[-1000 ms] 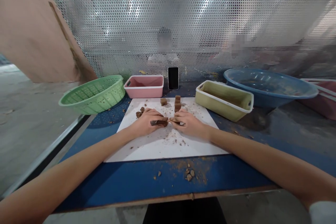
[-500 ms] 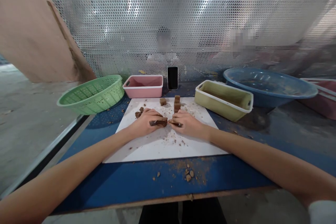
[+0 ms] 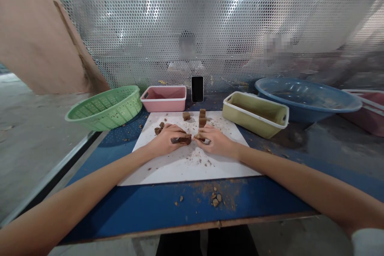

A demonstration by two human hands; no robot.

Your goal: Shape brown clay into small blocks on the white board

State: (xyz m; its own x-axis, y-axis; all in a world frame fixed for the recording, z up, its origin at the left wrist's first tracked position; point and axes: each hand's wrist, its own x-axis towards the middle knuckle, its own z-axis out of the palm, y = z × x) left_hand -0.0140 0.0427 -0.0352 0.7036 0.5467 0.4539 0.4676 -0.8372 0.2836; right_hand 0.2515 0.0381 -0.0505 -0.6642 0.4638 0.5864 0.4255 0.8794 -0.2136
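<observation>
Breaking a brown slab [image 3: 181,140] apart at mid-board: left hand [image 3: 166,139] has its fingers curled around the slab, pinning it on the white board [image 3: 168,168]. Right hand [image 3: 214,141] is clenched on a smaller brown piece [image 3: 200,138] just beside the slab's right end; whether the two bits touch, cannot tell. Step, as judged: portioning the slab into chunks, partway in. Finished chunks [image 3: 202,117] sit stacked near the board's far edge, one more chunk [image 3: 186,115] beside them, small bits [image 3: 159,129] toward the far left corner. Crumbs [image 3: 216,199] litter the blue table [image 3: 270,192] near its front edge. Next move likely calls for a firm two-hand snap with the slab kept flat, so bits don't scatter. Green basket [image 3: 105,108], pink tub [image 3: 164,98], phone [image 3: 197,89], yellow tub [image 3: 256,114], blue basin [image 3: 306,100] line the table's far edge.
</observation>
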